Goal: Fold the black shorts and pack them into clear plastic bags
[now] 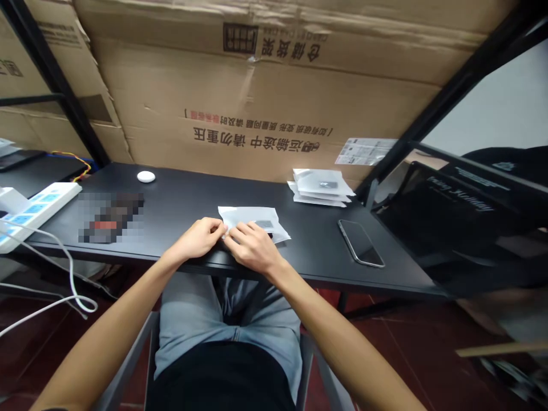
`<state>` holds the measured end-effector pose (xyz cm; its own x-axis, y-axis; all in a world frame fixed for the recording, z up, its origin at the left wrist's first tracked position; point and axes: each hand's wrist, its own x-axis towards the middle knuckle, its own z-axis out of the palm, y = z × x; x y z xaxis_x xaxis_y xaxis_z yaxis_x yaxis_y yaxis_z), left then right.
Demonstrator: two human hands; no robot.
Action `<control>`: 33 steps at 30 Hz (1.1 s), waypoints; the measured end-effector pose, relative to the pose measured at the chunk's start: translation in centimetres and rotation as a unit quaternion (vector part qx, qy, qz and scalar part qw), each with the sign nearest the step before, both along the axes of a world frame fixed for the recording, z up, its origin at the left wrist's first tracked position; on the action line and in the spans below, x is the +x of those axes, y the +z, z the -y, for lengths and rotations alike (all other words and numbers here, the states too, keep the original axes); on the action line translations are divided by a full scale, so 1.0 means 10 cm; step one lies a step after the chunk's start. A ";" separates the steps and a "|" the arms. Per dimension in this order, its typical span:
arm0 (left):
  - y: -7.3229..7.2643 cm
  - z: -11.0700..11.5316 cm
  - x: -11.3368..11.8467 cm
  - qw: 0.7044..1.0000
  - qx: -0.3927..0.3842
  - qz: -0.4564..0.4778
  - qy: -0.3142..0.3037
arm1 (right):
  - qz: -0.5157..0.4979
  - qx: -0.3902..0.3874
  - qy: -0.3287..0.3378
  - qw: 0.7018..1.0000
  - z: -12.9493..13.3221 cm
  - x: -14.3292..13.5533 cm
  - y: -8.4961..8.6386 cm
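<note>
Item: one white packet (pixel 240 214), flat, thin-walled, roughly rectangular, lying to the left of the phone (pixel 362 242), which is serving as my landmark. I am judging it light and limp, its smooth skin probably slipping and creasing under pressure. I am favouring the edges and corners for taking hold, with a soft pinch, since the contents are staying hidden and may be fragile.

Hands: my left hand (pixel 200 237) is closing thumb and fingertips on the packet's near left corner. My right hand (pixel 253 250) is curling over its near edge; whether those fingers are gripping or only pressing, I cannot tell.

Materials, all placed from the phone: matte black desk (pixel 184 197), smooth, lying beneath it; stack of packets (pixel 319 181), white and slightly skewed, sitting beyond it; brown cardboard (pixel 257 91), creased and printed, standing farther beyond; white oval object (pixel 146 177), rounded and smooth-looking, resting far to its left; power strip (pixel 43 211), long and hard-looking, lying farther left. The phone itself is showing a glossy dark face.
</note>
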<state>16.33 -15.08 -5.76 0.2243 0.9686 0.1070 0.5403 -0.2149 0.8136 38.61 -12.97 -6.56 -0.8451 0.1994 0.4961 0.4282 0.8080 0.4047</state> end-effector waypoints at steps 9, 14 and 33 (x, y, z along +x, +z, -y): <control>-0.02 0.01 -0.04 0.999 -0.027 0.023 0.012 | 0.013 0.004 -0.008 1.000 0.01 0.12 0.01; 0.02 0.07 -0.02 0.996 -0.043 0.071 0.011 | -0.003 -0.007 -0.026 1.000 0.01 0.31 0.02; 0.08 -0.03 0.23 0.979 -0.054 0.194 -0.045 | -0.062 -0.127 -0.119 0.983 0.02 1.17 0.17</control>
<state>18.62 -14.77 -4.95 0.2715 0.9574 0.0982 0.1701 -0.1482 0.9742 50.35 -13.20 -4.85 -0.6961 0.5146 0.5007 0.6506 0.7470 0.1368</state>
